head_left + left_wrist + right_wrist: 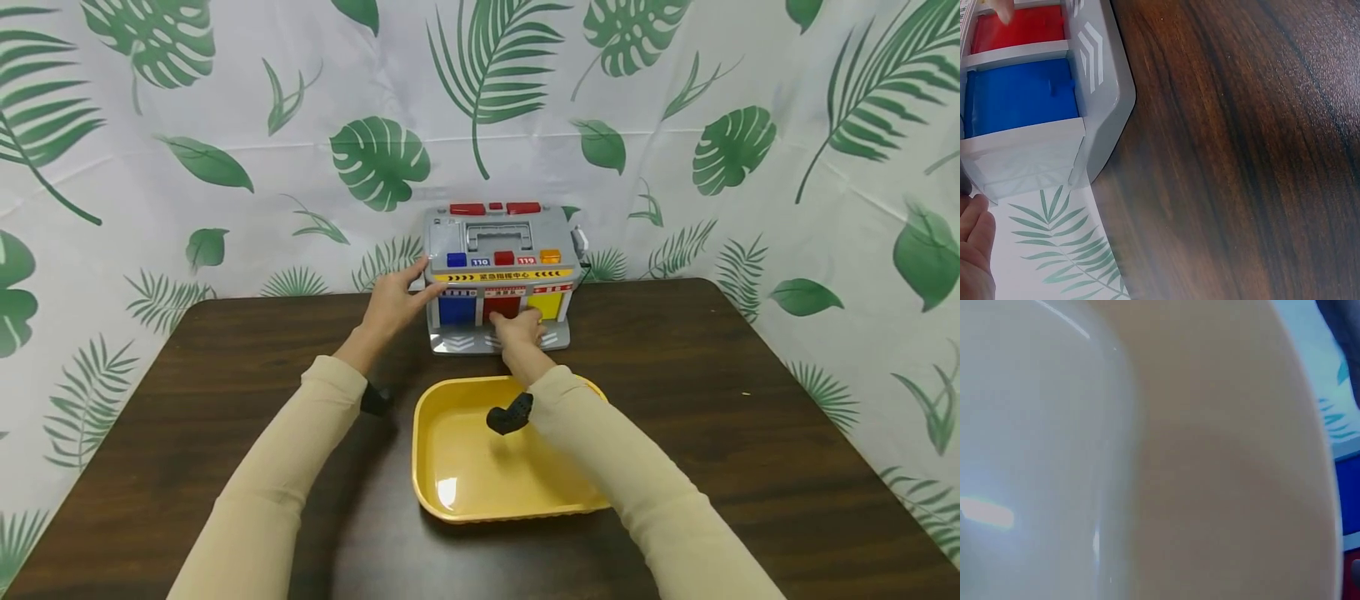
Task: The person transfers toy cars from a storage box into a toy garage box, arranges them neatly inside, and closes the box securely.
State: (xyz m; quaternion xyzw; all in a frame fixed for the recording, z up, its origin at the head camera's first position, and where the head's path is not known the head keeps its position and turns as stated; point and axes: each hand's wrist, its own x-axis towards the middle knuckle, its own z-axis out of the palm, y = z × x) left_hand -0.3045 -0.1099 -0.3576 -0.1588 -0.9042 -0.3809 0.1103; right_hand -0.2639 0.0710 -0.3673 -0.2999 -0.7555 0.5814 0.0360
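A grey toy emergency station [498, 242] stands at the back of the table, with blue [457, 310], red [501, 307] and yellow [546, 306] doors in front. My left hand [393, 302] holds its left end, thumb on the front below the roof edge and index finger higher up by the corner. In the left wrist view, the left fingers [977, 228] lie by the station's side wall. My right hand [522, 332] is in front of the red door, and a fingertip [1004, 9] of it overlaps the red panel in the left wrist view. Its palm side is hidden.
A yellow tray [465, 450] lies on the dark wooden table [300, 333] in front of the station, under my right forearm. Its wall fills most of the right wrist view. Behind the table hangs a leaf-print cloth [300, 167].
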